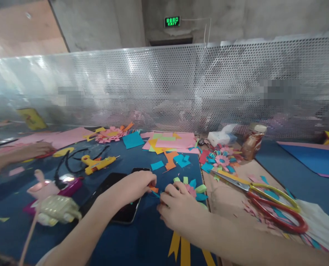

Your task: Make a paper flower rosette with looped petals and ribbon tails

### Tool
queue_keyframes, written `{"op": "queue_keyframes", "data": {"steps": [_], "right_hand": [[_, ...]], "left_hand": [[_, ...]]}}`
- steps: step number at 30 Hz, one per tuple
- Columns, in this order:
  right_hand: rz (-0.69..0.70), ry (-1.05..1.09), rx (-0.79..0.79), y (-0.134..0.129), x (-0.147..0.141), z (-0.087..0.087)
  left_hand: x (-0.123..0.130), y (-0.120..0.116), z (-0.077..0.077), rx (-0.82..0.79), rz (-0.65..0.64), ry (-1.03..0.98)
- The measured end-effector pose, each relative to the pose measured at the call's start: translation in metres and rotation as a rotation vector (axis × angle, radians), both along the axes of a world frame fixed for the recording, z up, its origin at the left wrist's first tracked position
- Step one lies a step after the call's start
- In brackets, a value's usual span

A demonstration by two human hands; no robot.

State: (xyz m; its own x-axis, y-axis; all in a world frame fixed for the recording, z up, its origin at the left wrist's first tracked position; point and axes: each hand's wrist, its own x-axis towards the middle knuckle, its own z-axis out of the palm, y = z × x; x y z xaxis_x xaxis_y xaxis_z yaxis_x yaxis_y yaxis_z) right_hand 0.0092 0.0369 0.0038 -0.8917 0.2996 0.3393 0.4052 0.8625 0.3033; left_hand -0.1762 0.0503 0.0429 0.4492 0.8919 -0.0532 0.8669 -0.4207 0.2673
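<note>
On the dark-blue worktop, the left hand pinches orange paper while the right hand curls, grip unclear, against a pink-centred paper flower, likely flimsy, best held centrally.

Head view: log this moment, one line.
left-hand grip: at small orange paper | right-hand grip: partly covering paper flower | yellow glue gun: on table | scissors: on cardboard

Pink, blue and green paper flower, partly covered
</note>
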Motion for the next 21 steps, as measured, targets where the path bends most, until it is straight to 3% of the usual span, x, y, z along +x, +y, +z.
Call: {"op": "queue_keyframes", "data": {"steps": [6, 11, 16, 21], "right_hand": [[0.003, 0.054, 0.043, -0.003, 0.001, -0.007], [0.02, 0.113, 0.075, -0.018, 0.018, 0.007], [0.005, 0.2, 0.044, -0.043, 0.06, 0.029], [-0.116, 0.236, 0.079, -0.049, 0.087, 0.025]], "left_hand": [[-0.001, -0.006, 0.009, 0.026, 0.024, -0.046], [0.0, -0.014, 0.018, 0.073, 0.036, -0.115], [0.017, -0.03, 0.017, 0.033, -0.147, -0.174], [0.047, -0.041, 0.003, 0.005, -0.293, -0.07]]}}
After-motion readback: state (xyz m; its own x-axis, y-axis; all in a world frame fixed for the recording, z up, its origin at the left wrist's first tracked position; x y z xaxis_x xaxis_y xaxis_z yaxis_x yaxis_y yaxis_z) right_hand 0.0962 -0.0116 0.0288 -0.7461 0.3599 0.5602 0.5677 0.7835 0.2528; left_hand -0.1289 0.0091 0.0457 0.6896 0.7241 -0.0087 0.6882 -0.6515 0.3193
